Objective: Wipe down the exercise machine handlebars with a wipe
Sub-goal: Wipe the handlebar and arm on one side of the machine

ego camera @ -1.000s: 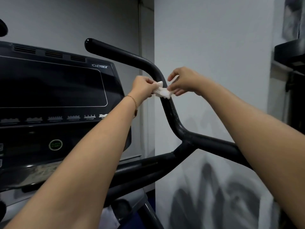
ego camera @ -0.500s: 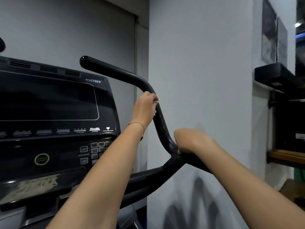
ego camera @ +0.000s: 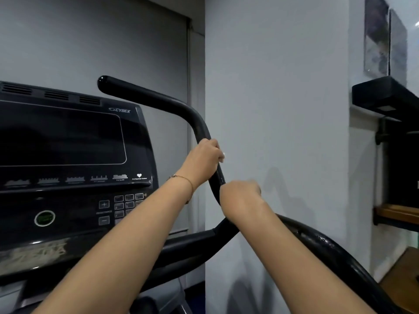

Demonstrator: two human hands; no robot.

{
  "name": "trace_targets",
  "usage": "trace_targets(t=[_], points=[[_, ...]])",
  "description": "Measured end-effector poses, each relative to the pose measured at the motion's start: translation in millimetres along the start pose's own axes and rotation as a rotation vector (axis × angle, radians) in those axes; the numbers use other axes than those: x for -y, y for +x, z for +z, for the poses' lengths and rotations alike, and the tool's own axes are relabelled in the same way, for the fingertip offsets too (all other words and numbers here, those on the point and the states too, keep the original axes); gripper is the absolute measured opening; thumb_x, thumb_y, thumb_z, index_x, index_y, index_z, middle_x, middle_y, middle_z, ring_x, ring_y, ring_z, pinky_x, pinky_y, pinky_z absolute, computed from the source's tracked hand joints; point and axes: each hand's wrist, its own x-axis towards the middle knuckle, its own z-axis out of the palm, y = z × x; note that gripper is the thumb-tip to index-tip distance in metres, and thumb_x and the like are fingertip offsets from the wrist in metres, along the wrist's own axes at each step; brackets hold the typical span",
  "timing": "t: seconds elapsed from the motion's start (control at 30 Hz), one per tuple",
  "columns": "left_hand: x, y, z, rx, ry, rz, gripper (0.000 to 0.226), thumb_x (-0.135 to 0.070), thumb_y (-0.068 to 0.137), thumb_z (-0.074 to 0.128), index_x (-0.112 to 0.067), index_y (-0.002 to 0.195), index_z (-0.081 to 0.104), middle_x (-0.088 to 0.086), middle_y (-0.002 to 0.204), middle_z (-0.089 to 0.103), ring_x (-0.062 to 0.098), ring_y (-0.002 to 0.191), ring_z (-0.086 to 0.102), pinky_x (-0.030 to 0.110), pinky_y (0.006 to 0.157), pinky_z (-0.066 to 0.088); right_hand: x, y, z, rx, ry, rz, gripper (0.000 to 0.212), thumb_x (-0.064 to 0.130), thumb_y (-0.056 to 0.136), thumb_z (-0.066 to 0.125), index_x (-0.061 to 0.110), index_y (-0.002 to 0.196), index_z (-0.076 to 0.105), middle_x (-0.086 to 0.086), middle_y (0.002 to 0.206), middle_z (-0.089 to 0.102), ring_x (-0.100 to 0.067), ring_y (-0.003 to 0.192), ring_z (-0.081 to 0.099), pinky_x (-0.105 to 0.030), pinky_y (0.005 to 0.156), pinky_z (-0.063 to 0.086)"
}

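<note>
The black curved handlebar [ego camera: 158, 98] rises to the right of the console. My left hand [ego camera: 204, 159] grips its sloping part just below the upper bend, fingers curled round it. A sliver of the white wipe [ego camera: 223, 154] shows at the fingertips; the rest is hidden under the hand. Just below, my right hand [ego camera: 240, 196] grips the same bar above the junction, almost touching the left wrist. No wipe shows in the right hand.
The machine's black console [ego camera: 68, 137] with its keypad [ego camera: 127, 200] fills the left. A white wall corner [ego camera: 272, 109] stands close behind the bar. A dark shelf [ego camera: 385, 96] and wooden ledge [ego camera: 399, 214] are at the right. The lower side rail [ego camera: 328, 250] curves down right.
My right hand let go of the wipe, dropped to the bar's lower bend, then slid up toward the left hand. My left hand wrapped the wipe round the bar.
</note>
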Motion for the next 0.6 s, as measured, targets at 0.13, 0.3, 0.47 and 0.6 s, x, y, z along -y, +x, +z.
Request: trace_targets(t=[0.13,0.3,0.47,0.6], points=[[6,-12,-10,0.094,0.120,0.152,0.027,-0.003,0.094,0.048,-0.014,0.113,0.063,0.004,0.109,0.053,0.020,0.099,0.048,0.037,0.078,0.050,2,-7,8,-0.025,-0.066,-0.036,0.035,0.006,0.088,0.048,0.004,0.122,0.051,-0.008,0.121,0.057,-0.027,0.107,0.059,-0.039,0.091,0.051],[4,-3,-16,-0.051,0.016,-0.088,0.027,-0.024,0.098,0.047,-0.010,0.108,0.068,-0.001,0.088,0.040,0.016,0.075,0.043,0.027,0.068,0.039,1,-7,10,-0.039,-0.107,-0.076,0.036,0.006,0.088,0.048,0.002,0.123,0.050,-0.009,0.122,0.056,-0.029,0.105,0.060,-0.041,0.088,0.052],[-5,-24,-16,0.153,0.088,0.046,0.025,-0.022,0.098,0.047,-0.014,0.114,0.065,0.001,0.092,0.046,0.016,0.074,0.042,0.025,0.066,0.034,1,-9,16,-0.058,-0.147,-0.091,0.033,0.006,0.087,0.048,0.004,0.119,0.053,-0.008,0.122,0.056,-0.027,0.104,0.061,-0.039,0.089,0.052],[-1,-16,-20,0.084,0.126,-0.055,0.023,-0.016,0.097,0.049,-0.012,0.112,0.065,0.004,0.091,0.045,0.018,0.072,0.042,0.025,0.065,0.032,5,-7,15,-0.055,-0.162,-0.068,0.038,0.006,0.088,0.049,0.002,0.125,0.049,-0.010,0.125,0.053,-0.032,0.106,0.060,-0.043,0.088,0.052]])
